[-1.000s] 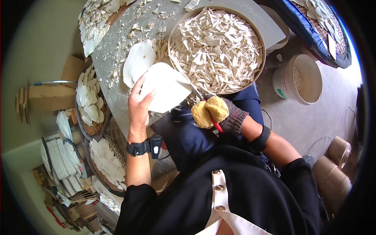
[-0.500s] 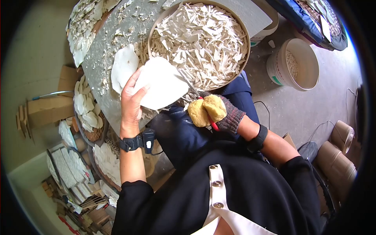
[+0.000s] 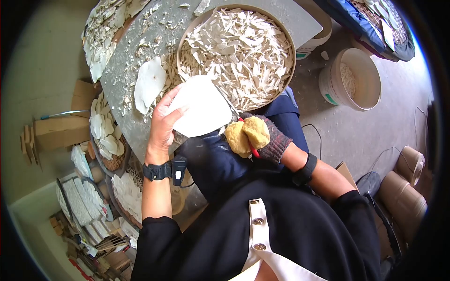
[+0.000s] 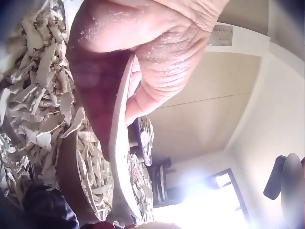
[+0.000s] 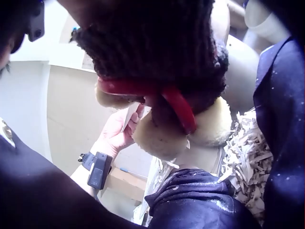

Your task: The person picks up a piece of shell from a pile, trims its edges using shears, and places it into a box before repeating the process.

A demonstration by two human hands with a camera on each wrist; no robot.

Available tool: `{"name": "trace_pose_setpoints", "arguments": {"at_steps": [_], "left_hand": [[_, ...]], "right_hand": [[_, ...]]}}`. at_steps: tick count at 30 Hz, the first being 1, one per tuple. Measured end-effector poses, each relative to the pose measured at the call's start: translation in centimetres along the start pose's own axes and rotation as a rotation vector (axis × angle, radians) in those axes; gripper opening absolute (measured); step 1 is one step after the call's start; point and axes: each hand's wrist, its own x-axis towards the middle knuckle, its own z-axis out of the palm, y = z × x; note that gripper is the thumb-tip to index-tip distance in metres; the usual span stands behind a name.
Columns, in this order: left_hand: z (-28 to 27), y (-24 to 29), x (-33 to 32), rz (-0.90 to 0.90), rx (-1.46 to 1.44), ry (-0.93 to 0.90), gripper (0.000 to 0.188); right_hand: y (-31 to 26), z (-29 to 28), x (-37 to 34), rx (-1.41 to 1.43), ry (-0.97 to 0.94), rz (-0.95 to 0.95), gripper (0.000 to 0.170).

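My left hand [image 3: 165, 122] pinches a flat white sheet [image 3: 201, 105] between its thumb and fingers; the left wrist view has this sheet [image 4: 121, 138] edge-on, thin and slightly curved. My right hand [image 3: 274, 138], in a dark knitted glove, grips red-handled scissors [image 3: 254, 152]. Yellow foam pads [image 3: 247, 133] are wrapped about their handles. The scissor blades lie along the sheet's right edge, partly hidden by it. In the right wrist view, the red handles [image 5: 178, 109] pass under the gloved fingers. A second white sheet [image 3: 150, 84] lies on the grey table beside the left hand.
A round tub [image 3: 293, 61] heaped with white strips stands on the grey table [image 3: 126, 117], just beyond the hands. Scraps litter the table's left part. A white bucket [image 3: 333, 86] stands on the floor at right. Baskets of white pieces [image 3: 105, 126] line the left side.
The head view has shifted, so the tub appears farther left. The sheet has come slightly closer to the body since half a second ago, and the scissor blades now run along its right edge.
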Motion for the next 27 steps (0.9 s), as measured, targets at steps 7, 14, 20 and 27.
{"name": "trace_pose_setpoints", "arguments": {"at_steps": [7, 14, 20, 27], "left_hand": [[0.5, 0.6, -0.3, -0.008, 0.114, -0.111, 0.050], [0.6, 1.0, -0.2, -0.010, 0.158, -0.183, 0.044], [1.2, 2.0, -0.4, -0.089, 0.217, -0.246, 0.043], [-1.1, 0.9, 0.5, 0.293, 0.724, -0.113, 0.042]], "right_hand": [[-0.8, -0.2, -0.3, -0.570, -0.044, -0.272, 0.025], [-0.2, -0.7, -0.6, -0.222, -0.045, -0.116, 0.023], [-1.9, -0.4, -1.2, -0.905, -0.037, -0.393, 0.018], [-4.4, -1.0, -2.5, -1.231, -0.094, -0.799, 0.005]]}}
